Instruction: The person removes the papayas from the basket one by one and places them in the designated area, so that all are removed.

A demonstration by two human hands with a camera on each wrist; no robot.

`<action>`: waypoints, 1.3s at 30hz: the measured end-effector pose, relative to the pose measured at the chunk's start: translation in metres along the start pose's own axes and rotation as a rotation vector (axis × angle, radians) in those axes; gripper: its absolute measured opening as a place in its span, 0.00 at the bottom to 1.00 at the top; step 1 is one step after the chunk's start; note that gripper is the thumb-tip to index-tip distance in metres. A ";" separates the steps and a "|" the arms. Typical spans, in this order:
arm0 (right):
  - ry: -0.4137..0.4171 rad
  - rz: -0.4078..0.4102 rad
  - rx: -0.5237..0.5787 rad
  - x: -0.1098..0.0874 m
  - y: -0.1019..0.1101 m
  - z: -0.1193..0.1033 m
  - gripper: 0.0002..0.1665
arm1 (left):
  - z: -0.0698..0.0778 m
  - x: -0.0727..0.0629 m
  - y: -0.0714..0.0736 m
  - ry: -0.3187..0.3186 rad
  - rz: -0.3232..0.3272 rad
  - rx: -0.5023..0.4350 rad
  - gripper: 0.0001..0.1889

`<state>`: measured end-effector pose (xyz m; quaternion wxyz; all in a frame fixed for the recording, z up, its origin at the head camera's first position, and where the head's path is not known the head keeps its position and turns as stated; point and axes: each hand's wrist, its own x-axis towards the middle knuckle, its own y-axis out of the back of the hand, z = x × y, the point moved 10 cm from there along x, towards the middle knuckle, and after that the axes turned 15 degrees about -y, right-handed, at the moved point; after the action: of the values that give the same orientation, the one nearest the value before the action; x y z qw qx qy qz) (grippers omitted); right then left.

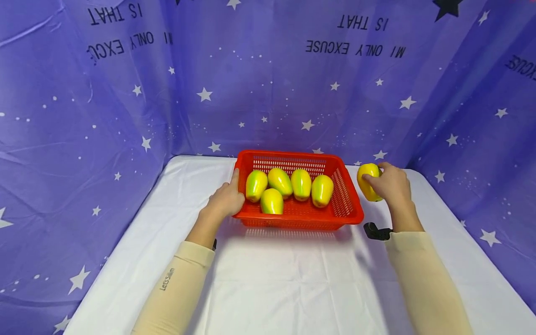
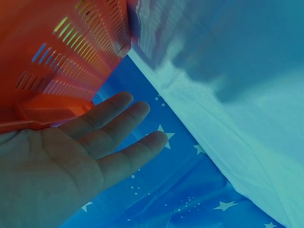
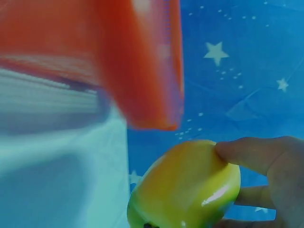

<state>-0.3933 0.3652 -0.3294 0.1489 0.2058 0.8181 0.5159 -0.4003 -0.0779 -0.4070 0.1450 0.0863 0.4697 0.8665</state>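
Yellow-green fruit (image 1: 368,190): in your right hand (image 1: 394,182), just beyond the right end of the red basket (image 1: 301,222), seemingly lifted off the bench (image 1: 276,288). Fingers (image 3: 256,197) pinch it, thumb on one side, the others behind.

Five more fruits (image 1: 301,185) lie inside the basket: four in a rough row, one in front. Tally: five in, one out. As I judge it, the one piece in your grip is what is unsettled; whether it is bound in or out, I cannot tell.

Your left hand (image 1: 227,199) holds the basket's left rim, thumb side over the edge.

Left wrist view: three of your fingers reach straight and spread outside the slotted wall, which the head view hides. Yellow shows through the slots; no count possible there.

Right wrist view: gives the held fruit's green end, largely lost from the head. Basket only a blurred red corner.

Head view alone gives you the full tally, plus the starry purple backdrop (image 1: 268,70) round the bench.
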 end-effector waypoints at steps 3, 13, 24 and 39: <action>-0.020 -0.012 -0.025 0.005 -0.010 0.004 0.46 | 0.000 0.000 0.000 0.002 -0.003 0.000 0.45; -0.053 -0.072 -0.067 0.017 -0.038 0.013 0.45 | 0.001 -0.002 0.001 0.005 0.006 0.006 0.45; -0.039 -0.109 -0.090 0.026 -0.059 0.021 0.42 | 0.000 -0.002 0.002 0.018 0.003 0.010 0.44; -0.064 -0.133 -0.086 0.032 -0.073 0.030 0.41 | 0.000 -0.003 0.002 0.023 0.008 0.020 0.43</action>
<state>-0.4208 0.3768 -0.4093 0.2178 0.1609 0.8017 0.5328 -0.3975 -0.0799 -0.4052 0.1351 0.0797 0.4798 0.8633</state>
